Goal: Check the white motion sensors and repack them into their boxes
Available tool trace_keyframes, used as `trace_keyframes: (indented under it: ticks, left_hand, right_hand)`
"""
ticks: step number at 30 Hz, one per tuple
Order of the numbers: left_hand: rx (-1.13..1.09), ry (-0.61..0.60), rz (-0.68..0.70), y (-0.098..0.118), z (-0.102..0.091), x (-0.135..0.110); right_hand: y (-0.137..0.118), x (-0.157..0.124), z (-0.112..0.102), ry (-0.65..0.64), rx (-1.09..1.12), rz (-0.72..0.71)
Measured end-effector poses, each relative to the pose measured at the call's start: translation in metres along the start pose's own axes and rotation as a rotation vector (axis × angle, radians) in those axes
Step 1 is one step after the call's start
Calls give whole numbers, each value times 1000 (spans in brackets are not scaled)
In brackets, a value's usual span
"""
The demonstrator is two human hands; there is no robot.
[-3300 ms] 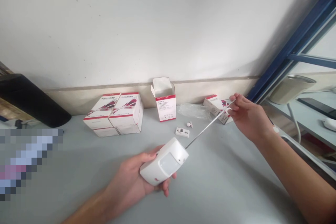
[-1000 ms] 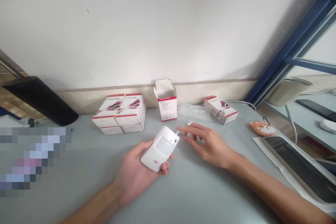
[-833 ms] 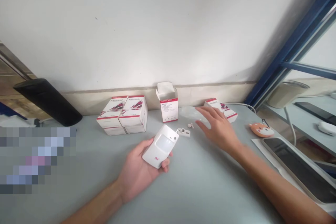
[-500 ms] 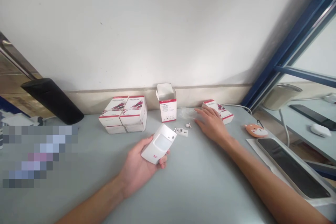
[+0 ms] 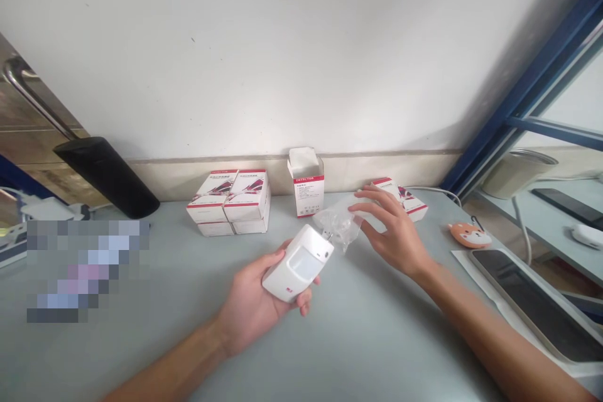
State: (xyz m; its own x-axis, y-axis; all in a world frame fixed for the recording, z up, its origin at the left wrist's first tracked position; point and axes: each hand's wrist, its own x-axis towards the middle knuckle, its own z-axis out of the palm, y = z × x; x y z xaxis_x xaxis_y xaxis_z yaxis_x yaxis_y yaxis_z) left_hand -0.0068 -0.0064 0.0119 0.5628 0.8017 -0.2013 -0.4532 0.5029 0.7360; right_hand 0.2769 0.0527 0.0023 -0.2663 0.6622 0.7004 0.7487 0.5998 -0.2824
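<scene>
My left hand (image 5: 257,308) cradles a white plastic motion detector (image 5: 298,262), its sensor window facing up and its fingers curled beneath it. My right hand (image 5: 393,229) is further right, with its fingers spread over a crumpled clear plastic bag (image 5: 338,223) and its thumb below the bag. The bag now lies just beyond the detector's top end. Small pale parts show dimly through the plastic. The white bracket and screw from before are not plainly visible, and I cannot tell if they are under the bag.
Stacked white-and-red boxes (image 5: 228,202) and an open DETECTOR box (image 5: 305,188) stand by the wall. Another box (image 5: 400,204) lies behind my right hand. To the right are an orange fox-shaped pouch (image 5: 470,234) and a dark tablet (image 5: 532,304).
My right hand has moved from resting by the back of the table and the bag has shifted towards the detector, now covering the spot where the small parts lay. My left hand stays nearly still.
</scene>
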Motion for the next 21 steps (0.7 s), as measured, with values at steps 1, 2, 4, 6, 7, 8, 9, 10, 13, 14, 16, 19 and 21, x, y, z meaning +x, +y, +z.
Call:
trace_keyframes:
  ticks: [1, 2, 4, 6, 7, 8, 9, 10, 13, 14, 16, 19, 21]
  left_hand:
    - [-11, -9, -9, 0, 1, -1]
    - [-21, -14, -14, 0, 1, -1]
    - [-35, -2, -15, 3, 2, -3]
    - [-43, 21, -7, 6, 3, -4]
    - [-44, 33, -8, 7, 3, -4]
    - [-44, 43, -10, 8, 4, -5]
    - [-43, 44, -16, 8, 4, -5]
    - [-41, 38, -24, 7, 4, -4]
    - [-29, 2, -48, 0, 5, -3]
    - [-26, -5, -53, -2, 5, -2]
    - [-28, 9, -59, -4, 4, -1]
    - [-25, 43, -66, -4, 4, -1]
    - [-5, 49, -69, -1, 3, -1]
  right_hand:
    - [-1, -1, 1, -5, -17, -13]
    - [-1, -1, 2, -9, -35, -26]
    - [1, -2, 3, -6, -64, -37]
    - [5, -3, 3, 7, -71, -25]
    - [7, -3, 3, 14, -67, -15]
    - [7, -3, 3, 20, -66, -8]
    - [8, -3, 3, 25, -70, -4]
    - [7, -3, 3, 25, -79, -4]
    - [0, -4, 6, 22, -113, -14]
    - [-3, -5, 7, 21, -118, -19]
    - [-9, -7, 10, 18, -114, -29]
    - [-16, -10, 12, -12, -66, -52]
    - [-20, -11, 11, -49, -8, -71]
